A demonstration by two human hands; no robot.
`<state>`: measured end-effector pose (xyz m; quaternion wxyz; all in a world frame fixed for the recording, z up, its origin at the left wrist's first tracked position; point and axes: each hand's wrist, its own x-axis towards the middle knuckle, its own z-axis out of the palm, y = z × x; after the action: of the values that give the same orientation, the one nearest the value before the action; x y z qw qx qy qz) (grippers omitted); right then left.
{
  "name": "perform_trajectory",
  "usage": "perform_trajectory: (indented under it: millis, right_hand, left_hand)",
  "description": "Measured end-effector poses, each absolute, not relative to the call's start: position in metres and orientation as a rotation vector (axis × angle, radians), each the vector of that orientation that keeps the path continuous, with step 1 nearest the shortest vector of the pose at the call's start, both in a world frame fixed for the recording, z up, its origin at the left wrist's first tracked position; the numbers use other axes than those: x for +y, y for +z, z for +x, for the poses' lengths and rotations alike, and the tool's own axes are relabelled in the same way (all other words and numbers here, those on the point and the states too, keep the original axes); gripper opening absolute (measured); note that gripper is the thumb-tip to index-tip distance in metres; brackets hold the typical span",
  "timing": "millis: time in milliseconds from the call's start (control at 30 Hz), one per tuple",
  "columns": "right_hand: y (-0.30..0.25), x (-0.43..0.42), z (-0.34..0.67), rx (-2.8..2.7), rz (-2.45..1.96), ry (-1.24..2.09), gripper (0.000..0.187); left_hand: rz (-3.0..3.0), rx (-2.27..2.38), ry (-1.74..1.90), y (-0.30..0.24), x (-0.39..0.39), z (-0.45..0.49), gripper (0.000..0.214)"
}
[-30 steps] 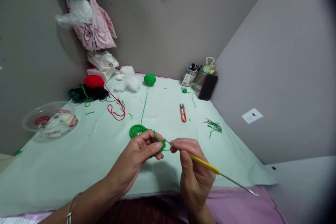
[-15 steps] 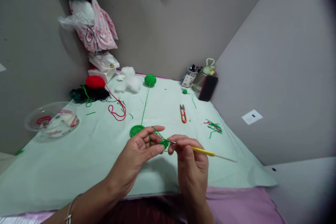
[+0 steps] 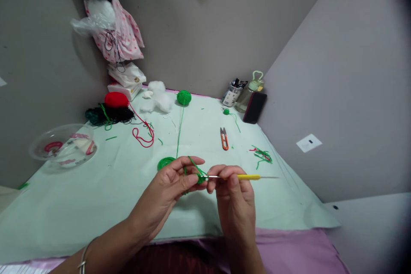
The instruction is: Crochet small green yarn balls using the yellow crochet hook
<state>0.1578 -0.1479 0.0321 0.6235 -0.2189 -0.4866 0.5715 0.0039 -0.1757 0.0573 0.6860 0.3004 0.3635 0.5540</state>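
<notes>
My left hand [image 3: 175, 185] pinches a small green crochet piece [image 3: 201, 177] between thumb and fingers, with green yarn looped over the forefinger. My right hand [image 3: 231, 192] grips a crochet hook with a yellow handle [image 3: 247, 177], held level, its tip in the green piece. The working strand [image 3: 179, 130] runs up the table to a green yarn ball [image 3: 184, 97] near the back wall. A flat green crocheted disc [image 3: 164, 163] lies on the pale green cloth [image 3: 96, 205] just behind my left hand.
Orange thread snips [image 3: 224, 138] lie mid-table, yarn scraps [image 3: 261, 154] to their right. Red yarn [image 3: 115, 99], dark yarn [image 3: 107, 115], white stuffing [image 3: 157, 94] and a clear plastic bowl [image 3: 62, 147] are at the left. A can, bottle and phone [image 3: 253, 107] stand in the back right corner.
The hook's handle has swung up from pointing down-right to lying level. My left forefinger has lifted with the yarn over it, and both hands have drawn closer together.
</notes>
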Motion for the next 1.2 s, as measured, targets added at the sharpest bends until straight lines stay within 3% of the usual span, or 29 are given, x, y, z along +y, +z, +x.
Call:
perform_trajectory:
  millis: [700,933,1000,1200]
  right_hand:
    - [0.034,-0.16,0.169,-1.873,-0.618,0.306,0.025]
    - [0.027,-0.164,0.168,-1.975,-0.697,-0.074,0.05]
    - [0.026,-0.164,0.167,-1.923,-0.703,0.031,0.046]
    - [0.035,-0.159,0.161,-1.407,-0.667,0.822,0.025]
  left_hand:
    - [1.112,1.25,1.389,0.056,-0.18,0.003,0.037]
    - [0.779,0.951,1.304,0.06,-0.179,0.007,0.051]
    - [0.605,0.819,1.185,0.062,-0.176,0.006,0.052]
    - [0.638,0.82,1.228,0.066,-0.17,-0.003,0.046]
